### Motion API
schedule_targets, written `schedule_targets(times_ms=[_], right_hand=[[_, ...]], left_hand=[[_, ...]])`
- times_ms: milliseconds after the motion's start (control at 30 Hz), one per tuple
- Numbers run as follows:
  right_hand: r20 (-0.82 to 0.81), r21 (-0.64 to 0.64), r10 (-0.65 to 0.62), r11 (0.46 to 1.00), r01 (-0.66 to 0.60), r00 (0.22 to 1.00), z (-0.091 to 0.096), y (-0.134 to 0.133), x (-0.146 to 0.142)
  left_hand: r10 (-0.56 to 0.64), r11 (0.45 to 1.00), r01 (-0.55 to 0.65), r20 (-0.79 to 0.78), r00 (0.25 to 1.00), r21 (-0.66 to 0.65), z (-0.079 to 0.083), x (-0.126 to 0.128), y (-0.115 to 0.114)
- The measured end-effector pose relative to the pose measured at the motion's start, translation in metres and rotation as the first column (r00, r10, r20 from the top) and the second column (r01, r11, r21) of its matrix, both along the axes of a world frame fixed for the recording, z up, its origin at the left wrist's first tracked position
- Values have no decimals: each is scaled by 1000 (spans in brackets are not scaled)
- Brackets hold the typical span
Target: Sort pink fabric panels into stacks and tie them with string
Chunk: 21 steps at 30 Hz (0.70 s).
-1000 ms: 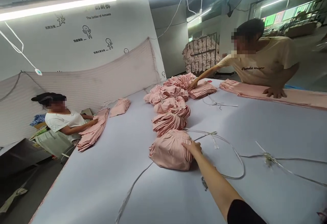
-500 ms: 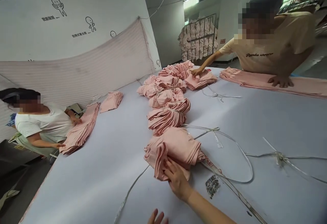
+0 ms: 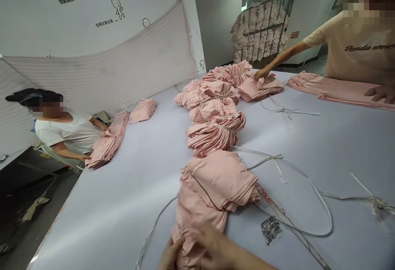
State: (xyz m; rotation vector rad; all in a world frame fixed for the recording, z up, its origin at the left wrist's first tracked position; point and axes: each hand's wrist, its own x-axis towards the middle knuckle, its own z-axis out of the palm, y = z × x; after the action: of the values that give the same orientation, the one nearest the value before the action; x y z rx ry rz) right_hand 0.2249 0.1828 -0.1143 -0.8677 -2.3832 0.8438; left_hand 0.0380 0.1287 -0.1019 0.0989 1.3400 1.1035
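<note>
In the head view a stack of pink cloth pieces (image 3: 199, 208) extends toward me from under a folded pink bundle (image 3: 222, 175). At the stack's near left edge is my left hand (image 3: 169, 254), its thumb on top and its other fingers out of sight underneath. Over the near end of the same cloth lies my right hand (image 3: 212, 241), smeared by motion, so its fingers do not show clearly. A white cord (image 3: 311, 188) runs out from beneath the bundle and loops across the table (image 3: 123, 208).
Several tied pink bundles (image 3: 212, 134) form a row going away from me. At the left a person (image 3: 68, 134) handles a pink stack (image 3: 109, 142). Across the table another person (image 3: 354, 52) reaches to a folded bundle (image 3: 262, 87). Knotted cord (image 3: 378, 204) lies at right.
The cloth's near part, bunched against the bundle before, now lies extended toward me. My left hand has come up to its edge, and my right hand has drawn back toward me.
</note>
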Motion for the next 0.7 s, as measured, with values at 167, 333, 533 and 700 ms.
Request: schedule_targets(times_ms=[167, 333, 533, 700], right_hand=[[45, 182, -768, 635, 751, 639, 24, 87, 77], [407, -190, -751, 487, 853, 520, 35, 146, 137], [350, 138, -780, 591, 795, 519, 64, 120, 142], [190, 319, -796, 604, 731, 575, 68, 52, 114]], left_hand=[[223, 975, -223, -21, 975, 6, -2, -15, -33], [242, 968, -225, 179, 954, -107, 0, -24, -49], [260, 964, -258, -25, 965, 70, 17, -67, -74], [244, 970, -239, -199, 949, 46, 35, -157, -140]])
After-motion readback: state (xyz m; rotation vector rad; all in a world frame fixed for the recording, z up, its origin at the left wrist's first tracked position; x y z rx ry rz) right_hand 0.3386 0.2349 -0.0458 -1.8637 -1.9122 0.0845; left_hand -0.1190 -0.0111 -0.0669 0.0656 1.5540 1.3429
